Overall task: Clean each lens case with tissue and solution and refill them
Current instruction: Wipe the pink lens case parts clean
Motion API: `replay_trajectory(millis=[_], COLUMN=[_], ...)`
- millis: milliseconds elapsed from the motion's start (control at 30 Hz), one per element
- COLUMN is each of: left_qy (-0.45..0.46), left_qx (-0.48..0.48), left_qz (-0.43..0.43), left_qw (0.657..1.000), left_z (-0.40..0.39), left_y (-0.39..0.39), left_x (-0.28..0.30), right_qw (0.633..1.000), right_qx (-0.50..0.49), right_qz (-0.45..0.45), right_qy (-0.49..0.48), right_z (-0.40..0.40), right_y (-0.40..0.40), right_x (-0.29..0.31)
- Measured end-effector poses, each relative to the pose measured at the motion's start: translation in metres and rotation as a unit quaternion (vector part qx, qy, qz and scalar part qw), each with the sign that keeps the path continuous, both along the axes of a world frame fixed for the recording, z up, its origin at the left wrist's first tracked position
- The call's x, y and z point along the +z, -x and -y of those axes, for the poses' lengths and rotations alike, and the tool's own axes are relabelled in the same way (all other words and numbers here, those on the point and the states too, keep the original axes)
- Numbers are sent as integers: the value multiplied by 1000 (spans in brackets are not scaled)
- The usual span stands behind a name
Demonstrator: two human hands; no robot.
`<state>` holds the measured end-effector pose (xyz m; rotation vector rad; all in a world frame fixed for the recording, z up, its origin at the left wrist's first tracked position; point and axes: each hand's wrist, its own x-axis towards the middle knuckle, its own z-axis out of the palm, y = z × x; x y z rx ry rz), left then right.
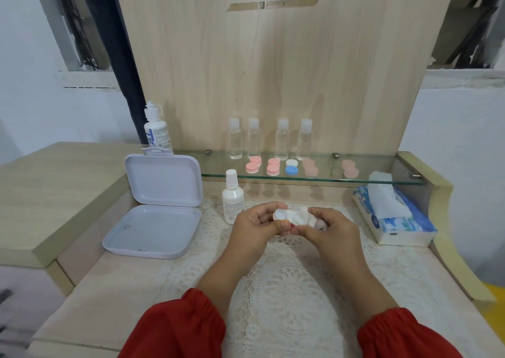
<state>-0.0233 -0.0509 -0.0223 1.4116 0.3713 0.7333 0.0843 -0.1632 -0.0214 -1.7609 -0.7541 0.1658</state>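
Observation:
My left hand (252,225) grips an uncapped white lens case (281,214) above the lace mat. My right hand (332,227) pinches a crumpled white tissue (300,216) and presses it into the case's right well. A small white solution bottle (232,197) stands just left of my hands. On the glass shelf (382,181) lie several capped lens cases: pink ones (252,164), a white-and-blue one (291,166) and paler pink ones (310,166).
An open lilac box (153,207) lies at the left, with a larger white solution bottle (156,129) behind it. Several clear small bottles (270,139) stand at the shelf's back. A tissue pack (393,215) sits at the right.

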Motion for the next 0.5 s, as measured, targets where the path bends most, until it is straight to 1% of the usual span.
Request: replay_trajectory(millis=[67,100,133,200,267,333,367,400,433,500], left_qy=[-1,-1,1,2,-13,-35,-42,-44,-44,-51], left_qx=[14,21,25,24,13,-1,-6,-9,-9,4], left_qz=[0,4,10,17,11,1,-3,-4,-5,-10], left_qw=[1000,1000,1000,1000,1000,999,999,999,999,999], left_z=[-1,-1,-2,-4,-3,0,0,0,0,-2], left_y=[-1,-1,-1,0,0,0,0,0,0,0], left_x=[-1,-1,0,1,1,0,0,0,0,0], right_qw=[994,982,959,891,835,794,784,783,792,826], right_qx=[22,46,76,122,145,187,212,235,244,226], right_qz=[-110,-179,-259,-400,-489,-540,-548,-544,-530,-483], right_qy=[-13,-45,-91,-175,-204,-207,-199,-189,-181,-182], right_z=[1,0,1,0,-1,-1,-1,-1,-1,-2], right_y=[-1,-2,-3,-8,-13,-13,-12,-10,-9,-8], right_x=[4,5,7,7,8,7,6,5,5,5])
